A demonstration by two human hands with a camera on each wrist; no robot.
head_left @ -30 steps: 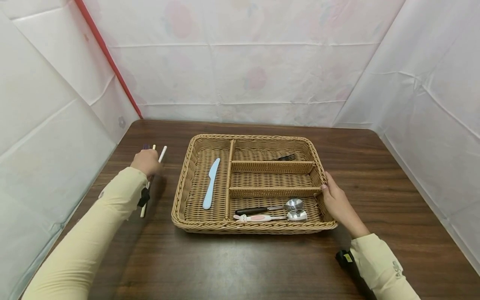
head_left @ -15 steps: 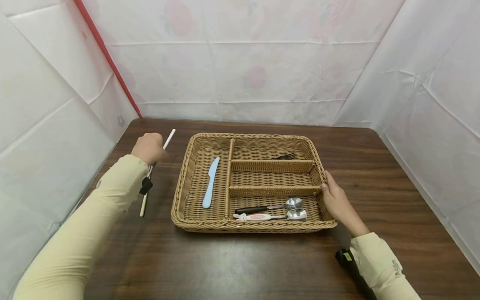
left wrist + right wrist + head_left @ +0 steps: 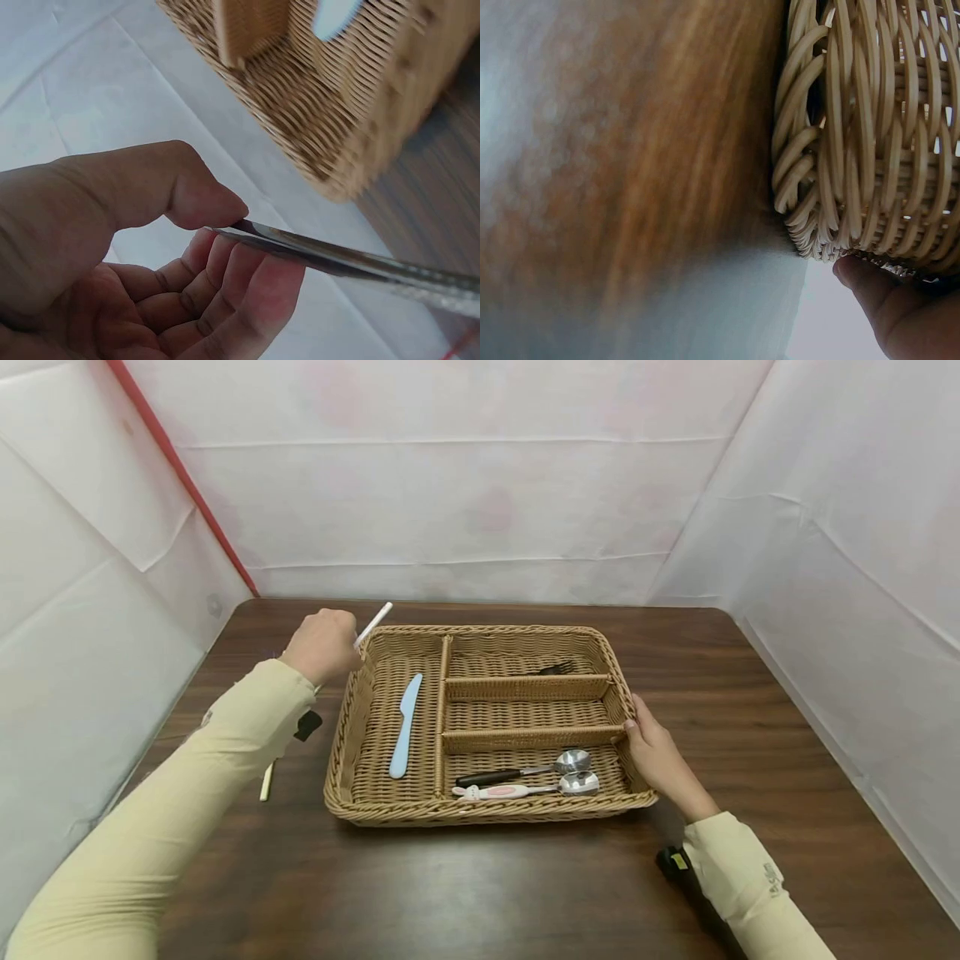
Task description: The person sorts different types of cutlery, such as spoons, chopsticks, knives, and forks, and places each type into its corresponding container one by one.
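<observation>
My left hand pinches a slim piece of cutlery between thumb and fingers, near the left rim of the woven basket. Its white end points up and right in the head view; in the left wrist view a thin metal part runs between the thumb and fingertips. Which kind it is I cannot tell. My right hand grips the basket's right rim, thumb over the edge. A light blue knife lies in the long left compartment. Two spoons share the front right one; a dark fork lies at the back right.
A pale stick lies on the dark wooden table, partly hidden by my left sleeve. The middle right compartment shows its bare bottom. White sheeting closes off the back and both sides.
My left hand has lifted the cutlery from the table's left side and moved right, up to the basket's left edge. My right hand keeps its grip. The head view has shifted slightly right.
</observation>
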